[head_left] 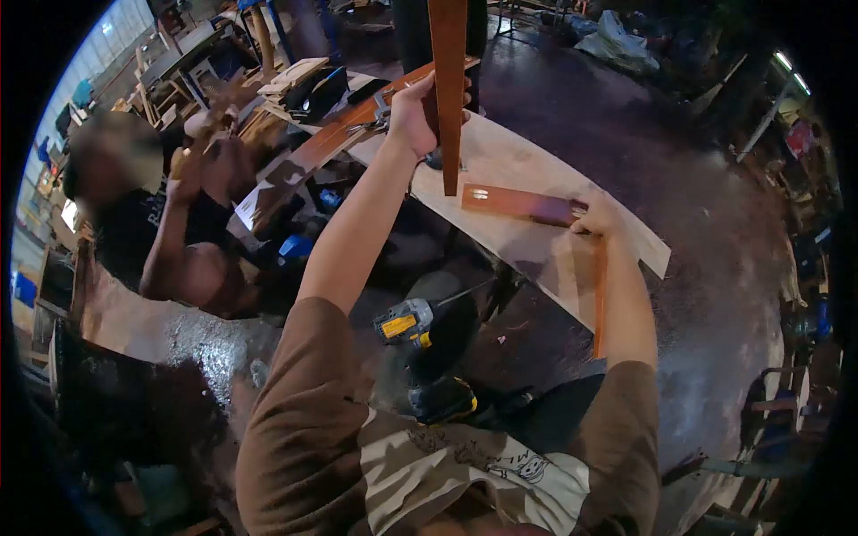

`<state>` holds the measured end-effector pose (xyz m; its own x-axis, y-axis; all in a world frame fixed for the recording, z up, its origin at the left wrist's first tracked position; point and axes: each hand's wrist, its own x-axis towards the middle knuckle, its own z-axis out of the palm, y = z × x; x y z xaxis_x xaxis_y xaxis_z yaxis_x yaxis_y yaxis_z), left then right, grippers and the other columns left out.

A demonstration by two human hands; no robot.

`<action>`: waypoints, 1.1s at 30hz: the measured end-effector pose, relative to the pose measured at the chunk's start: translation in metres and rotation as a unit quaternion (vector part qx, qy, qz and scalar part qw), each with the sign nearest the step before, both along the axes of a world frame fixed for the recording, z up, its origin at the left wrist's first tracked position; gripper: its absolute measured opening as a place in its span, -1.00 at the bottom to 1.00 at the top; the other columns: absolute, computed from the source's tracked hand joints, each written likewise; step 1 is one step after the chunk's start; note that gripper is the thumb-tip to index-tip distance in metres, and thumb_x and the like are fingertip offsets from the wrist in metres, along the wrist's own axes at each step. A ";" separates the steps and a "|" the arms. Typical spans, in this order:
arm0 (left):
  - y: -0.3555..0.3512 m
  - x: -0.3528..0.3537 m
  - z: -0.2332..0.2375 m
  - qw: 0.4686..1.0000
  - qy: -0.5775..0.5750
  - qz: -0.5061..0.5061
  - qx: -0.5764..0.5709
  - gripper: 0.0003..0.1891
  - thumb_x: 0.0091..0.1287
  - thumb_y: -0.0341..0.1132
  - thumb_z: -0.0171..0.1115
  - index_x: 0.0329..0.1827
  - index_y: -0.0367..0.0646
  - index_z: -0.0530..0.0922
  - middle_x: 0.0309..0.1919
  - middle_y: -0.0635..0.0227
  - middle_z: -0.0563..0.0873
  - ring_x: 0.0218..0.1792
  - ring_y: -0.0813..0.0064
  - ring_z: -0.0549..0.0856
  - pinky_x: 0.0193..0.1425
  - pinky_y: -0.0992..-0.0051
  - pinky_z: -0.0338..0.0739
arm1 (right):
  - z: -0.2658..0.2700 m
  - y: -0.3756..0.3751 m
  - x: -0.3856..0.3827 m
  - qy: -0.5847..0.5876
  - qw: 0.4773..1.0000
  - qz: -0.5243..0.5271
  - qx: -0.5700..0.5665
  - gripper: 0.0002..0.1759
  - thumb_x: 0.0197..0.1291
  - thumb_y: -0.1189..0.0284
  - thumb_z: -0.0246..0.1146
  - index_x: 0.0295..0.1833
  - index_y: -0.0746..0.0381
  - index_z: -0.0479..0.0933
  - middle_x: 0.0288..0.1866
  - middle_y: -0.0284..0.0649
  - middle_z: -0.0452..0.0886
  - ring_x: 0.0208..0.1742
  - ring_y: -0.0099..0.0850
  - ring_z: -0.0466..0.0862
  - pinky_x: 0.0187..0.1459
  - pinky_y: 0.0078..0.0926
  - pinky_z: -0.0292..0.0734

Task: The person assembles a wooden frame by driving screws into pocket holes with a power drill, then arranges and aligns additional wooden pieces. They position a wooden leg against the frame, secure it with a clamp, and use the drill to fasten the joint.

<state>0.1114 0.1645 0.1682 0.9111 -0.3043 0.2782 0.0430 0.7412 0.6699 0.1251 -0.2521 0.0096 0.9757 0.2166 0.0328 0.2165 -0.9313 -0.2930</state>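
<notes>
My left hand (416, 116) grips an upright reddish-brown wooden board (450, 98) near its upper part, at the far edge of the pale plywood panel (518, 165). My right hand (601, 217) closes around the right end of a shorter reddish-brown wooden piece (514, 204), which has light slots near its ends. From beneath that hand a narrow wooden strip (600, 299) runs down along the panel's edge. Left of my left hand, a long varnished board (326, 143) lies aslant with a metal clamp (380, 112) close to it.
A yellow and black power drill (407, 323) with a long bit is below the panel, with a second yellow and black tool (442, 400) near my lap. Another person (192, 214) sits at the left. Wood pieces (295, 76) are piled at the upper left.
</notes>
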 end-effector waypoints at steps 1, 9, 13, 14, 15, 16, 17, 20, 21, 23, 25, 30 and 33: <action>0.007 0.000 -0.011 1.000 0.020 0.019 0.013 -0.59 0.55 -0.11 -0.07 0.18 -0.22 0.58 -0.03 0.18 0.72 -0.08 0.26 0.67 -0.02 0.19 0.57 | 0.008 0.011 -0.006 0.042 0.999 0.006 0.031 -0.07 -0.53 0.29 0.67 0.22 0.04 0.67 0.31 -0.01 0.60 0.26 -0.02 0.62 0.27 -0.20 0.56; 0.027 -0.018 -0.058 0.991 0.112 0.064 0.041 -0.61 0.58 -0.11 -0.10 0.16 -0.18 0.58 -0.08 0.23 0.73 -0.19 0.30 0.70 -0.15 0.25 0.61 | 0.011 0.008 -0.012 0.081 0.994 -0.020 0.073 -0.13 -0.41 0.38 0.62 0.26 0.05 0.65 0.48 0.01 0.45 0.38 -0.11 0.56 0.34 -0.32 0.50; 0.038 -0.024 -0.087 0.949 0.189 0.099 0.232 -0.62 0.59 -0.04 -0.04 0.12 -0.13 0.58 -0.18 0.31 0.70 -0.25 0.48 0.64 -0.21 0.33 0.57 | 0.021 0.008 -0.023 0.056 0.998 0.001 0.038 -0.12 -0.37 0.33 0.62 0.29 0.03 0.63 0.54 0.11 0.34 0.45 -0.05 0.49 0.40 -0.26 0.45; 0.045 -0.023 -0.106 0.916 0.153 0.103 0.356 -0.61 0.59 -0.04 -0.02 0.17 -0.15 0.57 -0.15 0.30 0.71 -0.18 0.47 0.65 -0.11 0.36 0.56 | 0.014 0.006 -0.021 0.030 0.999 -0.004 0.033 -0.11 -0.36 0.31 0.62 0.30 0.02 0.62 0.56 0.16 0.29 0.48 -0.02 0.45 0.43 -0.24 0.41; 0.049 -0.023 -0.123 0.867 0.116 0.107 0.474 -0.58 0.58 -0.04 0.00 0.22 -0.17 0.57 -0.11 0.28 0.72 -0.11 0.47 0.65 -0.01 0.38 0.55 | 0.007 0.004 -0.017 0.005 1.000 -0.008 0.029 -0.10 -0.35 0.29 0.63 0.32 0.02 0.61 0.58 0.21 0.24 0.51 0.01 0.40 0.46 -0.22 0.37; 0.046 -0.031 -0.135 0.866 0.118 0.105 0.475 -0.58 0.58 -0.04 0.00 0.22 -0.17 0.57 -0.11 0.28 0.72 -0.11 0.47 0.65 -0.01 0.38 0.55 | 0.005 0.003 -0.017 0.008 0.999 -0.009 0.030 -0.10 -0.35 0.29 0.63 0.32 0.02 0.61 0.58 0.21 0.24 0.51 0.01 0.40 0.46 -0.22 0.37; 0.044 -0.042 -0.148 0.828 0.062 0.168 0.531 -0.61 0.58 -0.06 0.02 0.12 -0.22 0.58 -0.19 0.30 0.71 -0.18 0.45 0.64 -0.03 0.36 0.52 | 0.004 0.002 -0.016 0.012 0.999 -0.005 0.037 -0.09 -0.36 0.29 0.63 0.32 0.01 0.61 0.58 0.20 0.23 0.52 0.02 0.39 0.47 -0.20 0.35; 0.043 -0.066 -0.153 0.766 -0.039 0.188 0.613 -0.62 0.57 -0.09 0.03 0.04 -0.28 0.57 -0.27 0.27 0.70 -0.20 0.41 0.63 -0.02 0.31 0.50 | -0.002 -0.002 -0.012 0.010 0.999 -0.008 0.037 -0.08 -0.38 0.28 0.63 0.32 0.00 0.61 0.58 0.16 0.25 0.53 0.03 0.37 0.49 -0.18 0.33; 0.044 -0.069 -0.152 0.749 -0.083 0.148 0.640 -0.62 0.58 -0.10 0.03 0.06 -0.31 0.55 -0.27 0.23 0.70 -0.16 0.39 0.64 0.01 0.28 0.50 | -0.001 -0.003 -0.013 0.001 0.999 -0.013 0.029 -0.07 -0.39 0.26 0.63 0.32 0.00 0.61 0.57 0.14 0.27 0.53 0.05 0.36 0.49 -0.17 0.33; 0.044 -0.066 -0.161 0.735 -0.108 0.140 0.654 -0.62 0.56 -0.12 0.04 0.10 -0.30 0.56 -0.21 0.04 0.73 -0.10 0.19 0.72 0.03 0.25 0.51 | 0.003 -0.007 -0.016 0.006 1.000 -0.027 0.015 -0.06 -0.40 0.25 0.63 0.33 -0.01 0.61 0.56 0.10 0.29 0.53 0.04 0.35 0.49 -0.15 0.33; 0.038 -0.065 -0.159 0.680 -0.155 0.161 0.698 -0.63 0.53 -0.12 0.06 0.09 -0.27 0.58 -0.17 -0.09 0.72 -0.03 -0.07 0.71 0.06 0.15 0.52 | 0.007 -0.011 -0.019 0.008 0.999 -0.042 0.000 -0.05 -0.41 0.23 0.62 0.33 -0.02 0.61 0.55 0.06 0.31 0.53 0.04 0.34 0.49 -0.14 0.33; 0.012 -0.036 -0.170 0.619 -0.202 0.189 0.735 -0.64 0.50 -0.12 0.06 0.06 -0.25 0.60 -0.17 -0.14 0.71 -0.03 -0.19 0.67 0.08 0.03 0.52 | 0.002 -0.032 -0.021 -0.004 0.994 -0.106 -0.029 -0.09 -0.36 0.12 0.59 0.33 -0.14 0.60 0.47 -0.10 0.40 0.46 0.06 0.36 0.43 -0.11 0.41; -0.017 -0.017 -0.168 0.611 -0.207 0.178 0.743 -0.66 0.50 -0.14 0.05 0.00 -0.27 0.59 -0.17 -0.14 0.70 -0.04 -0.17 0.68 0.05 0.02 0.51 | 0.003 -0.045 -0.024 0.028 0.989 -0.142 -0.020 -0.10 -0.36 0.12 0.57 0.32 -0.11 0.61 0.39 -0.12 0.45 0.38 0.03 0.42 0.38 -0.11 0.45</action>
<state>0.0945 0.1476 0.0004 0.9380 -0.3045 0.1657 -0.3457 -0.7859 0.5128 0.1008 -0.2974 0.0125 0.9974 -0.0667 -0.0265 -0.0713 -0.9632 -0.2592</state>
